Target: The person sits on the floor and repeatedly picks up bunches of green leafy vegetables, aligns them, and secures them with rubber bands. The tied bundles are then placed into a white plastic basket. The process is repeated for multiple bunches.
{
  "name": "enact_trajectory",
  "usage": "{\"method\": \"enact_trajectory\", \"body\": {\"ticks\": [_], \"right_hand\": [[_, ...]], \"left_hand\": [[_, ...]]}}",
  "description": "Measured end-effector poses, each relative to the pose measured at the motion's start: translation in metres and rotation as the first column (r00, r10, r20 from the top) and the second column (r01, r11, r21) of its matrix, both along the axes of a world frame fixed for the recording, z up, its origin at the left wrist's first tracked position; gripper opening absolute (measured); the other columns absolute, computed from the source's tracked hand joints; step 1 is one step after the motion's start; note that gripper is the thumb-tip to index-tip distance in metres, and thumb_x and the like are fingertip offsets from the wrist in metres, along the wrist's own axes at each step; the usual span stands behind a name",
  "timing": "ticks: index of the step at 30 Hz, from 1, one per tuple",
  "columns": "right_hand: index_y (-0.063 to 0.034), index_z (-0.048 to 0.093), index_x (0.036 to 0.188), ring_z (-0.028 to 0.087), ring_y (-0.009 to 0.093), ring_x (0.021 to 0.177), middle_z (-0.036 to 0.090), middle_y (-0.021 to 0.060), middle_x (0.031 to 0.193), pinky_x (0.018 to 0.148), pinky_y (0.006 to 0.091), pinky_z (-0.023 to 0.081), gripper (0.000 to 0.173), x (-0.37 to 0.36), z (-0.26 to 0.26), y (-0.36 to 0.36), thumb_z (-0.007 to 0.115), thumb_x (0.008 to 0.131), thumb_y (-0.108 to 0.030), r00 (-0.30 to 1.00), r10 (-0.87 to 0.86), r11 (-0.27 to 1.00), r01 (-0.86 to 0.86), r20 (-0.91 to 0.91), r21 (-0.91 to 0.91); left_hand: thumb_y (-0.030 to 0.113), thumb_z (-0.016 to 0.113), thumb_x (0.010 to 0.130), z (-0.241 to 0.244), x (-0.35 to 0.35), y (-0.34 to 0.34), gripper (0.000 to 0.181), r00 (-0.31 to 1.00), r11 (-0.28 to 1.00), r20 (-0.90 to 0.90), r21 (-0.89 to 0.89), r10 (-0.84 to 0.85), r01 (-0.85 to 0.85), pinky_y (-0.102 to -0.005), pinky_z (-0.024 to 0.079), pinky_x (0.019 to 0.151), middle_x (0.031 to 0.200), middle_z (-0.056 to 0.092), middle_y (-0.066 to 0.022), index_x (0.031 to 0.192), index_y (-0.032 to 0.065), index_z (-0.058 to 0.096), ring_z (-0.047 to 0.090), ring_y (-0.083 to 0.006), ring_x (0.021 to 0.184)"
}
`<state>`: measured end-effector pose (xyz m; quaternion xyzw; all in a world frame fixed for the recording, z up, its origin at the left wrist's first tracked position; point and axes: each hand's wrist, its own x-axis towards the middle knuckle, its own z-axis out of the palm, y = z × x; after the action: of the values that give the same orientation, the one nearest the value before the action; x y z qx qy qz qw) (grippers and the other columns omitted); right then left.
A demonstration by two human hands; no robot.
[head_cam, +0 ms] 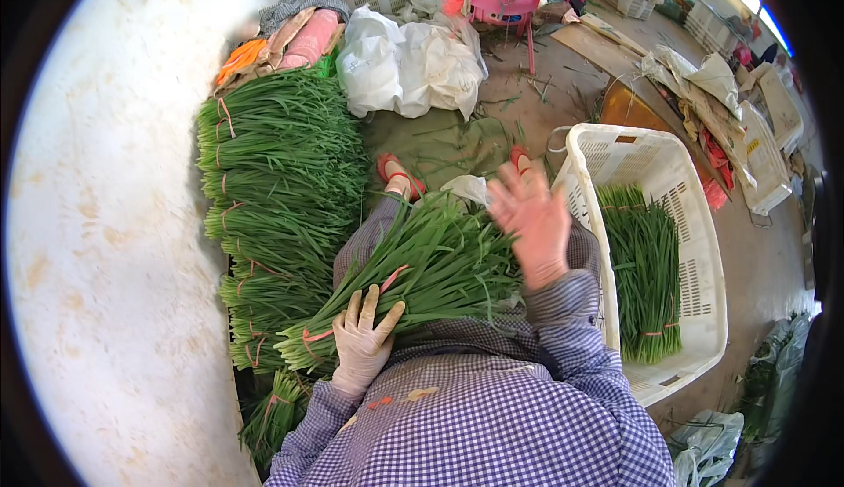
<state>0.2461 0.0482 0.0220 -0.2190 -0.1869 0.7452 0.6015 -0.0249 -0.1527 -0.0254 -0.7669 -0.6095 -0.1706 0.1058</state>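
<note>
A bundle of long green leafy stalks, like garlic chives (428,256), lies across my lap, its pale cut ends to the left, with pink ties round it. My left hand (366,332), in a thin pale glove, rests on the bundle near its tied end, fingers spread. My right hand (531,217), blurred, is raised over the leaf tips at the right with fingers apart and nothing in it. A long stack of tied bundles (283,177) stands at my left. More tied bundles (639,276) lie in a white plastic crate (709,348) at my right.
White plastic bags (409,65) and a pink child's chair (504,2) stand ahead. A pale wall (112,223) borders the left. Cardboard and boards (692,104) lie beyond the crate. A smaller tied bundle (273,414) is at lower left, a clear plastic bag (709,447) at lower right.
</note>
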Motion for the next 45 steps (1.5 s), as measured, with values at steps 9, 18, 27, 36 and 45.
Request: {"method": "enact_trajectory", "body": {"ticks": [9,18,27,36,45], "right_hand": [[-0.0020,0.069,0.092,0.061,0.020,0.077,0.065,0.0069,0.080,0.077,0.0302,0.048,0.010,0.049,0.021,-0.035,0.065,0.092,-0.011,0.362,-0.323,0.766,-0.442,0.874,0.466],[-0.0047,0.067,0.095,0.060,0.026,0.078,0.060,0.0066,0.078,0.072,0.0335,0.047,0.012,0.004,-0.035,-0.045,0.066,0.085,-0.009,0.124,-0.656,0.564,-0.575,0.744,0.593],[-0.0012,0.069,0.085,0.057,0.020,0.066,0.062,0.0050,0.071,0.066,0.0284,0.045,0.025,0.029,-0.033,-0.037,0.066,0.094,-0.024,0.147,-0.421,0.845,-0.294,0.895,0.446],[-0.0081,0.061,0.086,0.058,0.025,0.086,0.057,0.0058,0.084,0.075,0.0361,0.048,0.009,0.013,-0.054,-0.041,0.066,0.082,-0.016,-0.283,-0.747,0.576,-0.727,0.602,0.374],[-0.0068,0.058,0.071,0.040,0.007,0.054,0.052,-0.0013,0.062,0.052,0.0254,0.033,0.038,0.021,-0.109,-0.027,0.061,0.100,-0.030,0.801,-0.165,0.899,0.362,0.575,-0.247]], "left_hand": [[0.012,0.074,0.069,-0.009,0.005,0.007,0.071,0.999,1.000,-0.041,0.021,0.017,-0.016,-0.0454,0.042,0.089,0.145,0.051,-0.0100,0.134,0.0351,0.059,0.053,-0.0331,0.122],[0.010,0.075,0.062,-0.012,0.004,0.006,0.076,0.999,0.997,-0.046,0.073,-0.001,0.005,-0.0444,0.041,0.088,0.146,0.051,-0.0120,0.133,0.0309,0.060,0.054,-0.0337,0.121],[0.017,0.073,0.075,-0.017,0.006,0.001,0.064,0.996,0.998,-0.084,0.056,0.000,0.005,-0.0412,0.041,0.084,0.144,0.053,-0.0095,0.135,0.0361,0.060,0.055,-0.0319,0.119],[0.014,0.070,0.073,-0.020,0.005,0.000,0.068,0.996,0.994,-0.082,0.104,-0.033,0.041,-0.0406,0.040,0.083,0.143,0.054,-0.0098,0.136,0.0359,0.059,0.056,-0.0321,0.117],[0.014,0.062,0.079,-0.022,0.008,-0.001,0.063,0.992,0.997,-0.120,0.069,-0.032,0.041,-0.0391,0.042,0.080,0.141,0.055,-0.0065,0.138,0.0366,0.057,0.057,-0.0296,0.113]]}}
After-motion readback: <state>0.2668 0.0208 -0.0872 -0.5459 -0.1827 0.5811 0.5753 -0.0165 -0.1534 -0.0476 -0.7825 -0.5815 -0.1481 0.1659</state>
